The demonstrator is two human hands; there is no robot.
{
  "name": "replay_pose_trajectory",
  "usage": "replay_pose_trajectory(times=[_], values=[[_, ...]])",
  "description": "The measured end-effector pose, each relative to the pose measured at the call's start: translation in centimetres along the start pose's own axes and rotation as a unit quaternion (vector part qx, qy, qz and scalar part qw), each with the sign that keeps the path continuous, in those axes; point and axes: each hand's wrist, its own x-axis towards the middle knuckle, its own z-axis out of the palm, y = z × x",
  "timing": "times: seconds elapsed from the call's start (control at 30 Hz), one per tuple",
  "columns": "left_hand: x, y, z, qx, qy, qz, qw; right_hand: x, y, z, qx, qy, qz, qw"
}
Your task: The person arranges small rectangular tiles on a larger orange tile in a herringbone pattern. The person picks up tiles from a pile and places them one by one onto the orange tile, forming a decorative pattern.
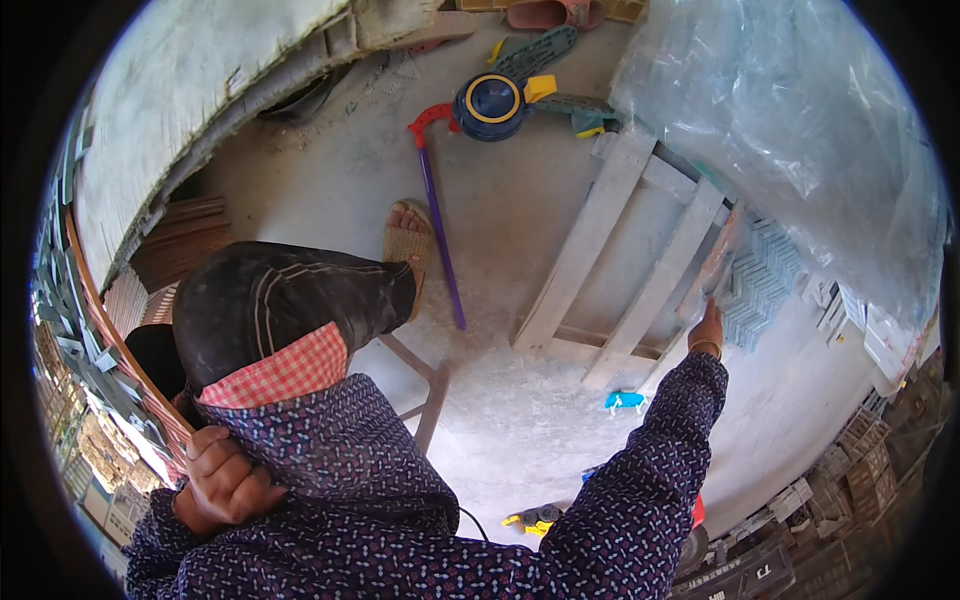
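Observation:
My left hand (230, 476) is curled into a fist at the edge of my lap, beside the patterned sleeve. Whatever its fingers hold, if anything, is hidden. Out to the right, my arm is stretched and my right hand (706, 330) is at the edge of a grey-blue stack of zigzag-patterned mosaic tile sheets (760, 285). One finger points away from me; the others are mostly hidden, so I cannot tell whether they grip the stack. A large clear plastic sheet (770, 130) lies over the far side of the stack.
A pale wooden pallet (590, 240) lies left of the stack. Further off are a round dark-blue stool-like object (492, 105) and a purple rod with a red end (440, 240). A turquoise object (625, 400) and a yellow-black tool (535, 519) lie on the floor. Thin strips (75, 250) line the left.

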Motion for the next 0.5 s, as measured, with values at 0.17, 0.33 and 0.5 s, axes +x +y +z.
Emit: replay_pose_trajectory(times=[0.17, 0.33, 0.5], values=[[0.4, -0.1, -0.2, 0.002, 0.001, 0.000, 1.000, 0.3, 0.2, 0.4, -0.042, -0.001, -0.004, 0.999], [0.3, -0.1, -0.1, 0.002, 0.005, 0.003, 1.000, -0.2, -2.1, -0.6, -0.082, -0.029, 0.042, 0.995], [0.3, 0.1, -0.4, 0.005, -0.007, -0.006, 1.000, -0.3, -2.0, -0.7, -0.075, -0.043, 0.048, 0.995]])
